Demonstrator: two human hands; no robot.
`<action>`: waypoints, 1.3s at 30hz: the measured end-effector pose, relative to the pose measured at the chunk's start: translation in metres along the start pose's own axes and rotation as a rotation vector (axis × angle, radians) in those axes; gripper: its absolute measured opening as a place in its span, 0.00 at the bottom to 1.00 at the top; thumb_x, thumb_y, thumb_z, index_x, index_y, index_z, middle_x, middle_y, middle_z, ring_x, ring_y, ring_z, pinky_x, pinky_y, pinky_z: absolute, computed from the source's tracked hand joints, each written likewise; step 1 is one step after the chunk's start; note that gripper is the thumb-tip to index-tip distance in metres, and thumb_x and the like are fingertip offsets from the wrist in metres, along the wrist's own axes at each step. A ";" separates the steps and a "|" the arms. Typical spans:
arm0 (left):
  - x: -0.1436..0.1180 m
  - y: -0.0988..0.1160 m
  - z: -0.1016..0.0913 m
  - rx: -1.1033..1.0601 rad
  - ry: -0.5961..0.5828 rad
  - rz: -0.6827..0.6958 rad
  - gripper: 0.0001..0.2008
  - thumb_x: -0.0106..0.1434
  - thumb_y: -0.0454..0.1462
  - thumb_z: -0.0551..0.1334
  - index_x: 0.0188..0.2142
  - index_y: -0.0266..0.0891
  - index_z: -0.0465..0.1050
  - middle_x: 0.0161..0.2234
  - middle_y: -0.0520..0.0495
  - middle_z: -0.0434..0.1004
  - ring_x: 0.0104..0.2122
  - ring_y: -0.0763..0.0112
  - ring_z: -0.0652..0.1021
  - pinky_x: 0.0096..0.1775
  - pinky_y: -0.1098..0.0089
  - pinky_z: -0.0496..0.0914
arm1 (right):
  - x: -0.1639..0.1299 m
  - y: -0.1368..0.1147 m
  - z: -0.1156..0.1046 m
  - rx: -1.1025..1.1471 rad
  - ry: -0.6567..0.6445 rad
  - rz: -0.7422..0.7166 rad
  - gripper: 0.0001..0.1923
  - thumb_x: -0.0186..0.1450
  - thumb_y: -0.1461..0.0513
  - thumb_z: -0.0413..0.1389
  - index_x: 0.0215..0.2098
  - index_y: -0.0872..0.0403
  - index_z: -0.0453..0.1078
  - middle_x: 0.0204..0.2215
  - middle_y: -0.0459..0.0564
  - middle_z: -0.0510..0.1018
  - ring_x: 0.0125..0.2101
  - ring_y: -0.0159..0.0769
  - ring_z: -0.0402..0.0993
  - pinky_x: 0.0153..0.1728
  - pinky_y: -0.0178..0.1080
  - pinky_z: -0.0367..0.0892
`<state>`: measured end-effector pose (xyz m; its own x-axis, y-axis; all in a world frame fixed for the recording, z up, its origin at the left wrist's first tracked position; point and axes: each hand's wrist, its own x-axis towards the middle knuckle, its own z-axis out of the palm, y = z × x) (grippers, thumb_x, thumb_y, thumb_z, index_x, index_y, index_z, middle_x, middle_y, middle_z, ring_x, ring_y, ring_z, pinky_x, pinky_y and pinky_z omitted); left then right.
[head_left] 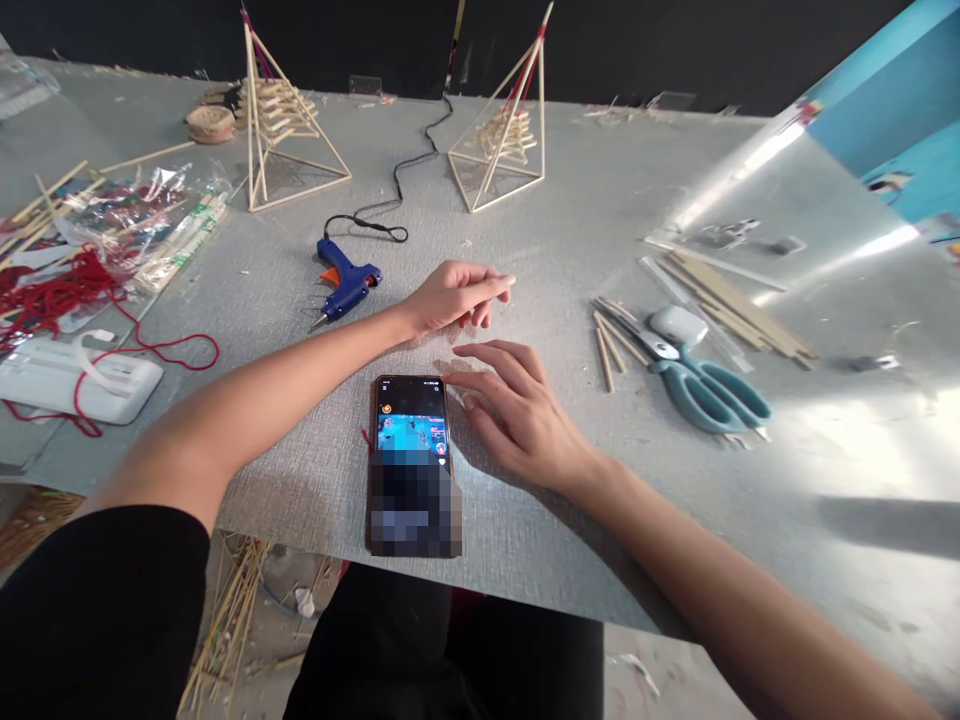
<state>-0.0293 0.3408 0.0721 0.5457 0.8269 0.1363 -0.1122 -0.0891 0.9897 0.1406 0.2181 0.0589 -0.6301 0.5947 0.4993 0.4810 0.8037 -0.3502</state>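
A phone (411,395) with a lit screen lies on the table near its front edge; the lower part of the screen is blurred out. My right hand (517,410) rests just right of it, palm down with fingers spread, the index fingertip at the phone's top right corner. Beyond the phone, my left hand (461,297) hovers over or rests on the table, fingers loosely bent, with nothing visible in it. To the left of that hand lies a blue glue gun (349,280) with an orange trigger, its black cord running back.
Two stick pyramids (300,187) (506,187) stand at the back. Teal-handled scissors (705,390), short sticks (611,350) and flat wooden strips (735,305) lie right. Red yarn (64,285), plastic bags (161,205) and a white power device (127,390) lie left.
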 end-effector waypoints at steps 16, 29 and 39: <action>0.000 0.001 0.000 -0.020 0.007 -0.019 0.19 0.73 0.41 0.62 0.25 0.36 0.72 0.13 0.59 0.60 0.16 0.81 0.64 0.28 0.74 0.64 | 0.000 0.000 0.000 -0.011 -0.002 -0.003 0.18 0.73 0.67 0.51 0.59 0.52 0.71 0.61 0.59 0.74 0.61 0.55 0.66 0.62 0.64 0.67; -0.001 0.003 0.002 -0.004 0.073 -0.081 0.12 0.74 0.40 0.61 0.36 0.35 0.76 0.16 0.58 0.62 0.18 0.81 0.66 0.24 0.74 0.58 | 0.000 -0.002 0.000 0.021 -0.004 0.030 0.21 0.72 0.67 0.52 0.61 0.47 0.70 0.61 0.57 0.73 0.63 0.55 0.66 0.62 0.66 0.67; -0.003 0.010 0.007 0.002 0.090 -0.099 0.10 0.74 0.35 0.60 0.34 0.35 0.74 0.16 0.60 0.61 0.19 0.82 0.68 0.25 0.76 0.59 | 0.000 -0.001 -0.001 0.014 -0.008 0.018 0.20 0.73 0.67 0.52 0.60 0.49 0.70 0.61 0.57 0.73 0.62 0.55 0.66 0.62 0.65 0.67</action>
<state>-0.0264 0.3335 0.0823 0.4776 0.8779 0.0333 -0.0600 -0.0052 0.9982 0.1407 0.2174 0.0597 -0.6266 0.6088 0.4865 0.4836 0.7933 -0.3698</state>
